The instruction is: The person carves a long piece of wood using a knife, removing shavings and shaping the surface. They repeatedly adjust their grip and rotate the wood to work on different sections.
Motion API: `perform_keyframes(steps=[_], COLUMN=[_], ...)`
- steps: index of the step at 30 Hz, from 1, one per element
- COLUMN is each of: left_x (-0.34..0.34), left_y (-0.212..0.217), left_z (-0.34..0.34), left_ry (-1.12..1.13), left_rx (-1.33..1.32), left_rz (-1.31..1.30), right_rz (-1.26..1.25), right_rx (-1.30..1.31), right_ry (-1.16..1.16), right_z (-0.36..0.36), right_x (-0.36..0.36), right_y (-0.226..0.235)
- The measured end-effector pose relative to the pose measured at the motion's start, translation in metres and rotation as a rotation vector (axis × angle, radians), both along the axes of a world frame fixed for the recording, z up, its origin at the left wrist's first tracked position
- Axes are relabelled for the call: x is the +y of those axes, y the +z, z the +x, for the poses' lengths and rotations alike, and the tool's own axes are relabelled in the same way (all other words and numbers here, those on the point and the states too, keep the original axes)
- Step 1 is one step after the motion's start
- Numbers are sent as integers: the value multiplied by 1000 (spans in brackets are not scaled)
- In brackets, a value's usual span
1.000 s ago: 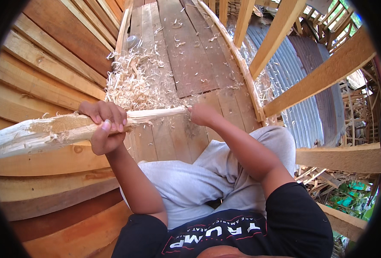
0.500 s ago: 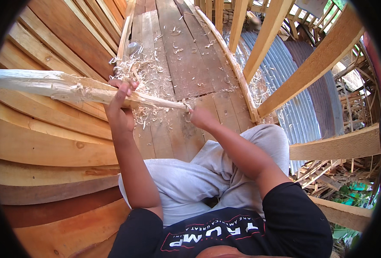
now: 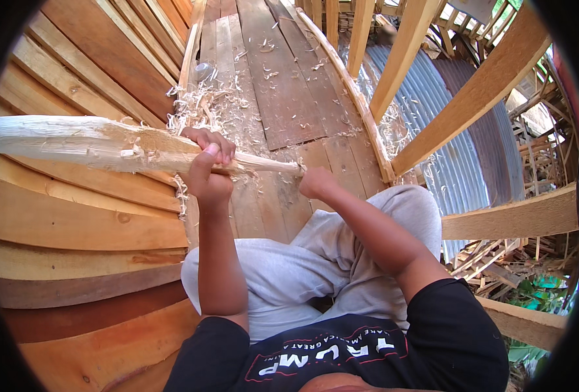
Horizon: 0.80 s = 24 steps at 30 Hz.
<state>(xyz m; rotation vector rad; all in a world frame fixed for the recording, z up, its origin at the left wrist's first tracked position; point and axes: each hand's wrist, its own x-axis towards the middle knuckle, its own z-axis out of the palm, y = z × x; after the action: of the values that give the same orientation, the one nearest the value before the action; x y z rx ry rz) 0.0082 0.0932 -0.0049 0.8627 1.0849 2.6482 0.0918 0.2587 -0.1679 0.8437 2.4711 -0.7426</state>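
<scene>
A long pale wooden pole (image 3: pixel 61 140), stripped of bark and roughly shaved, reaches in from the left edge and narrows toward the middle. My left hand (image 3: pixel 209 163) is wrapped round it where it starts to taper, with curled shavings clinging to the wood nearby. At the thin end, my right hand (image 3: pixel 317 183) is closed in a fist against the tip. Whatever that fist holds is hidden by the fingers; a tool cannot be made out.
A plank wall (image 3: pixel 74 222) rises close on my left. Wood shavings (image 3: pixel 211 108) litter the plank floor (image 3: pixel 283 98), near a small clear jar or cup (image 3: pixel 203 72). To the right stand wooden posts (image 3: pixel 407 52), with corrugated metal sheets (image 3: pixel 459 157) beyond. My legs (image 3: pixel 283 268) are folded below the pole.
The pole has shifted right and slightly toward me. My left hand has moved right and closed more fully round it; my right hand has moved slightly right.
</scene>
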Motion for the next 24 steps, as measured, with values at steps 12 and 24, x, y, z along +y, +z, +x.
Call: perform_keyframes(steps=[12, 24], left_x=[5, -44], left_y=[6, 35], left_z=[0, -18], left_ry=[-32, 59], left_rx=[14, 81], left_rz=[-70, -26], right_rz=[1, 8], right_rx=[38, -38], right_ry=[172, 89], right_z=[-4, -7], right_x=[32, 34], right_y=[-39, -81])
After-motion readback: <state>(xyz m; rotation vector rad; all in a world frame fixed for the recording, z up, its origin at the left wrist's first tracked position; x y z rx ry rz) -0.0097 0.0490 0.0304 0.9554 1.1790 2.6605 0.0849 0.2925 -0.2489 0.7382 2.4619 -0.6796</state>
